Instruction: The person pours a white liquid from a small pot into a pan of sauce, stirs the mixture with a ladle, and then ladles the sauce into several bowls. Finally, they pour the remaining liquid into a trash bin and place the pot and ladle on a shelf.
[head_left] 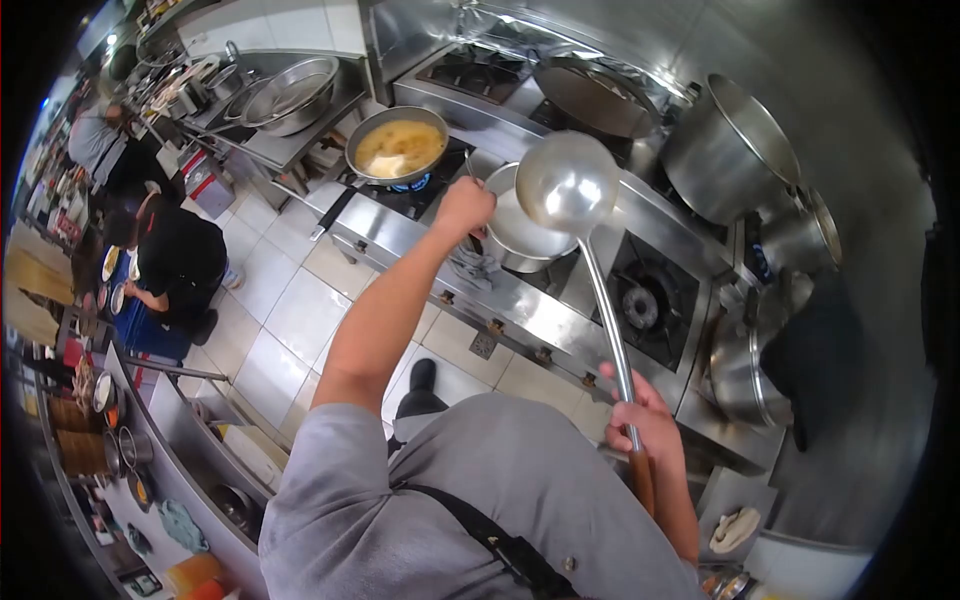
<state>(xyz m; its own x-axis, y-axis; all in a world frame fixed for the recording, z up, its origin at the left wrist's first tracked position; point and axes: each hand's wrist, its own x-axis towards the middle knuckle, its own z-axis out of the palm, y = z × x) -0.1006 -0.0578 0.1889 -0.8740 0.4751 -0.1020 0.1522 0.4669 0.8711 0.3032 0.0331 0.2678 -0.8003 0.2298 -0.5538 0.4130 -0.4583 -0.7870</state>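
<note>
My right hand (648, 425) is wrapped round the long handle of a big metal ladle (568, 185), near its wooden grip. The ladle's round bowl is raised over the stove and hides part of a pot (530, 238) behind it. My left hand (467, 208) is closed at the pot's left side, beside its rim. A thin metal piece shows just above my fist, but what the fingers hold is hidden. Below that hand a grey cloth (474, 268) hangs at the stove's front. Left of the pot, a frying pan (397, 146) with yellow liquid and a pale lump sits over a blue flame.
An uncovered burner (645, 300) lies right of the pot. Tall stockpots (730, 150) and a wide dark pan (597, 97) stand farther back. The frying pan's handle (333, 212) juts past the stove edge. A person in black (180, 245) crouches at left; metal bowls (290, 95) stand beyond.
</note>
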